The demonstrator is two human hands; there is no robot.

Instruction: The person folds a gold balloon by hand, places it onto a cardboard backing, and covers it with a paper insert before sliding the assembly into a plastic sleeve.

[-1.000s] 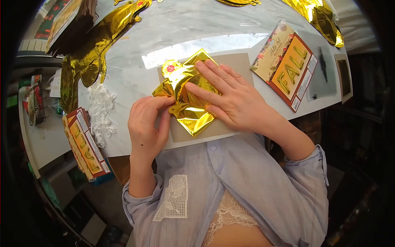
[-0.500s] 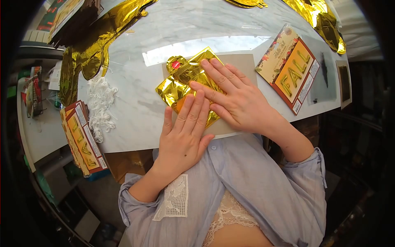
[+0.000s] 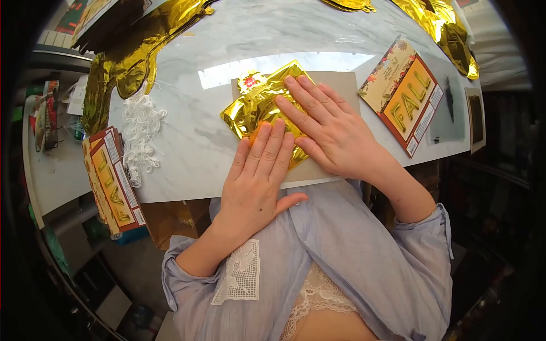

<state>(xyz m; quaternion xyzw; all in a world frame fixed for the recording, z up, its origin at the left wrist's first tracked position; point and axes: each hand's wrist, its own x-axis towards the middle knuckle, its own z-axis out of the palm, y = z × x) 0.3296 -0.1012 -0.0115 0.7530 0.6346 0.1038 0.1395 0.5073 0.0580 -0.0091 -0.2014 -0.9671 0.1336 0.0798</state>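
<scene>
A folded gold foil balloon (image 3: 250, 108) lies on a grey-brown card sheet (image 3: 335, 85) at the table's near edge. Its upper left part bears a round tab with a red mark (image 3: 249, 82). My left hand (image 3: 253, 176) rests flat on the foil's lower edge, fingers stretched out and thumb apart. Flat over the foil's right side is my right hand (image 3: 335, 131), with its fingers extended and slightly spread. Both palms face down, and they hide the lower right of the foil. A bit of orange shows beside the left fingertips.
A pile of white strings (image 3: 139, 136) lies to the left. Printed "FALL" cards (image 3: 114, 182) stand stacked at the left edge; another FALL card (image 3: 401, 96) lies right, beside a clear plastic sleeve (image 3: 446, 113). More gold foil (image 3: 125, 62) lies at the far left, with further foil (image 3: 443, 28) far right.
The foil's top left part has flattened and its red-marked tab catches more light. My left hand has slid slightly down and toward me, and the right fingers have shifted a little right.
</scene>
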